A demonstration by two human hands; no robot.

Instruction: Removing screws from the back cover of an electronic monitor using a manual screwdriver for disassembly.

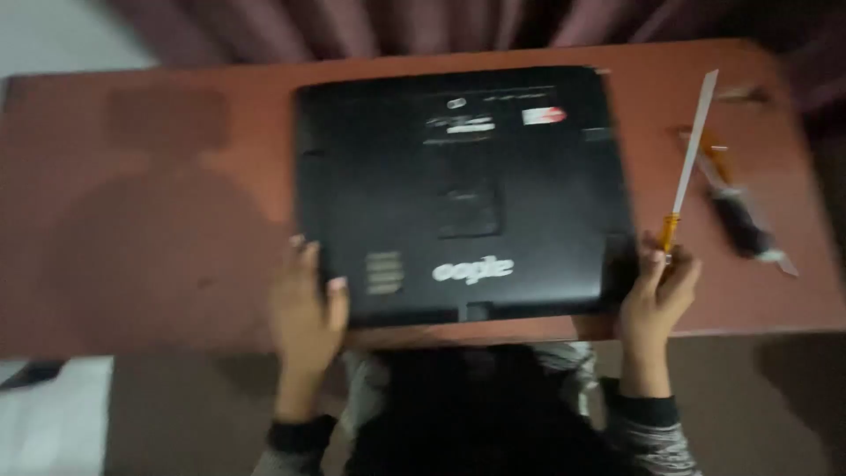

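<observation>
A black laptop (458, 189) lies closed and upside down on a reddish-brown table (159, 203), its underside with vents and labels facing up. My left hand (304, 308) grips its near left corner, thumb on top. My right hand (656, 286) holds the near right corner. A thin white strip with an orange end (692, 159) rises slantwise from beside my right hand; the blur hides whether the fingers hold it.
A screwdriver with a black handle and orange shaft (736, 207) lies on the table to the right of the laptop. Dark red curtains (352, 26) hang behind the table. The table's near edge runs just under the laptop.
</observation>
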